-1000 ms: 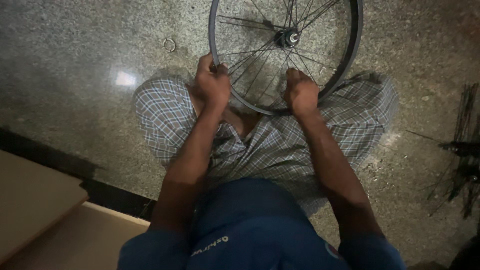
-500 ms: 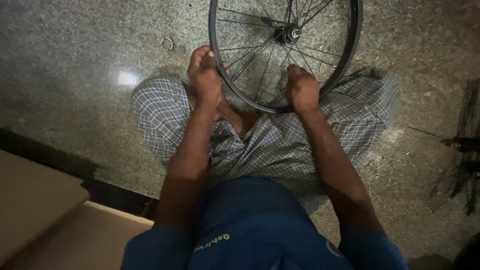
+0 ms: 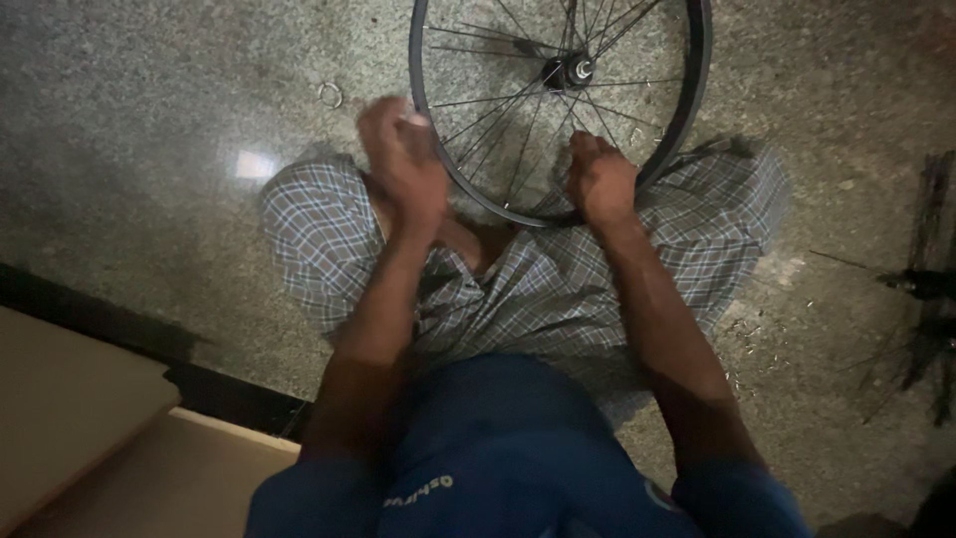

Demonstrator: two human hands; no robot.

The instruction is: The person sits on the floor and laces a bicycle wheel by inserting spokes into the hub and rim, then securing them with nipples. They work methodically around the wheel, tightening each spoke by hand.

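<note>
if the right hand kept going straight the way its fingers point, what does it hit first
Most likely the spokes of the bicycle wheel. The right hand rests at the rim's lower edge with fingers pointing up into the wheel, toward the hub. Depth is unclear, so it might pass between spokes to the speckled floor.

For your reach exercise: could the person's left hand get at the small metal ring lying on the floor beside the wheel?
Probably yes. The left hand is by the wheel rim, and the ring lies on bare floor just beyond it, nothing between.
</note>
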